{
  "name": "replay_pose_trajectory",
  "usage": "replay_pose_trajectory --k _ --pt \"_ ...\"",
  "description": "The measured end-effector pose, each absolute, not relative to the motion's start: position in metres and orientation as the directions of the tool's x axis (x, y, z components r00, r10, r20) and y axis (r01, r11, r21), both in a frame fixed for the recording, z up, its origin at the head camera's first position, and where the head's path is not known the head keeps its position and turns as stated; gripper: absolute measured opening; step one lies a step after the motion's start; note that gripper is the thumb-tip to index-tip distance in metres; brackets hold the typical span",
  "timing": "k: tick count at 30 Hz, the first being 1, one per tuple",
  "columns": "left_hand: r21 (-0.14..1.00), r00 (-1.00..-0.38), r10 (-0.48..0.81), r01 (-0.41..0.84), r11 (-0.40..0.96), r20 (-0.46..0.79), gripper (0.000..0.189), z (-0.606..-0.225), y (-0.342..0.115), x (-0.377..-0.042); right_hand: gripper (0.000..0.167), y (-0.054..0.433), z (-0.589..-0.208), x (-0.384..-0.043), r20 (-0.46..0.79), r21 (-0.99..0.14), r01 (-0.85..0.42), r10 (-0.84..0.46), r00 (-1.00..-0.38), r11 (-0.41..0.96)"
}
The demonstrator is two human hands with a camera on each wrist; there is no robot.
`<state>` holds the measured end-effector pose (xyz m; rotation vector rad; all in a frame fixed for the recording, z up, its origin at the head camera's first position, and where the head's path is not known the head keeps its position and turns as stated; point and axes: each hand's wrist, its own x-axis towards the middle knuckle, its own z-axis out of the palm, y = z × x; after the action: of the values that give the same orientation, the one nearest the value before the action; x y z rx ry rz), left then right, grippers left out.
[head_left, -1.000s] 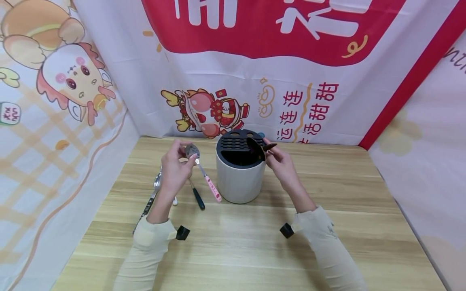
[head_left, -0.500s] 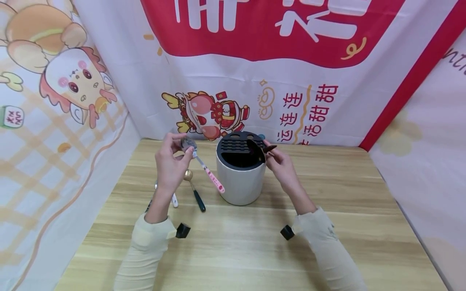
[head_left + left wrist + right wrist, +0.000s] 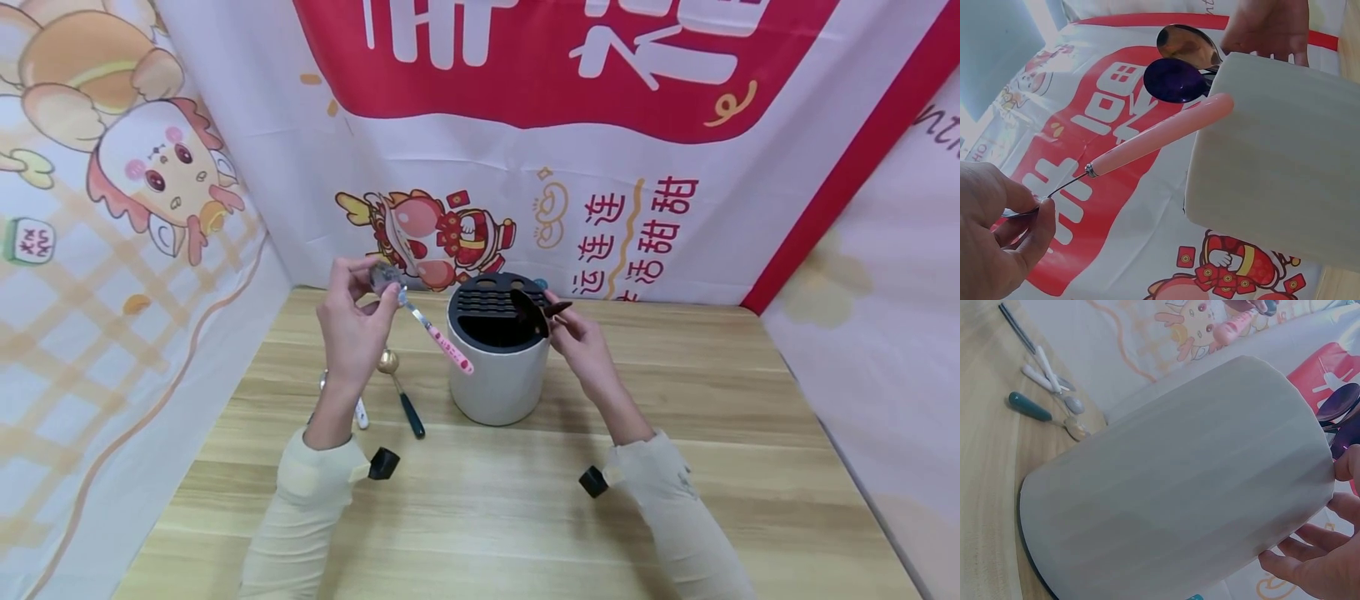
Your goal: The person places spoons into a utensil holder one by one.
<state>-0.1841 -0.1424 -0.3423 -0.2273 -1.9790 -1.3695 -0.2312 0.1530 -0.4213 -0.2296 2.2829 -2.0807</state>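
Note:
My left hand (image 3: 352,333) pinches a spoon (image 3: 450,348) by its metal bowl, between thumb and fingers. The spoon's pink patterned handle slants down in front of the utensil holder (image 3: 498,387), its tip below the rim in the head view. This holder is a pale cylinder with a black slotted top, standing upright. My right hand (image 3: 581,342) holds its right side at the rim, thumb near the top and fingertips against the wall (image 3: 1297,550). Two dark shiny spoons, one purple (image 3: 1175,81) and one bronze (image 3: 1188,45), stick up from the holder beside that hand.
On the wooden table (image 3: 495,517), left of the holder, lies a gold spoon with a dark green handle (image 3: 410,414). White-handled cutlery (image 3: 1047,372) and a dark grey handle (image 3: 1016,328) lie farther left. Printed cloth (image 3: 465,150) hangs close behind.
My left hand has risen slightly, and the pink handle's tip has moved up and right, from near the holder's base to higher on its front. My right hand keeps its place.

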Motion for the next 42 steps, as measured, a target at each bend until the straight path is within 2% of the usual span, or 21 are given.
replay_pose_trajectory --k 10,23,33,42 --pt "0.73 -0.68 -0.29 0.549 0.408 0.674 0.033 -0.334 -0.136 -0.19 0.049 0.152 -0.422 -0.231 0.075 -0.996 -0.082 -0.152 -0.986 0.047" --pt "0.686 -0.616 -0.309 0.603 0.406 0.724 0.032 -0.328 -0.128 -0.199 0.048 0.153 -0.421 -0.232 0.068 -0.995 -0.078 -0.158 -0.985 0.058" --pt "0.668 -0.624 -0.265 0.597 0.445 0.735 0.03 -0.334 -0.115 -0.205 0.051 0.152 -0.423 -0.233 0.076 -0.995 -0.084 -0.15 -0.986 0.054" --pt "0.548 -0.576 -0.116 0.67 0.501 0.809 0.025 -0.346 -0.1 -0.212 0.051 0.151 -0.424 -0.234 0.07 -0.995 -0.079 -0.137 -0.988 0.061"
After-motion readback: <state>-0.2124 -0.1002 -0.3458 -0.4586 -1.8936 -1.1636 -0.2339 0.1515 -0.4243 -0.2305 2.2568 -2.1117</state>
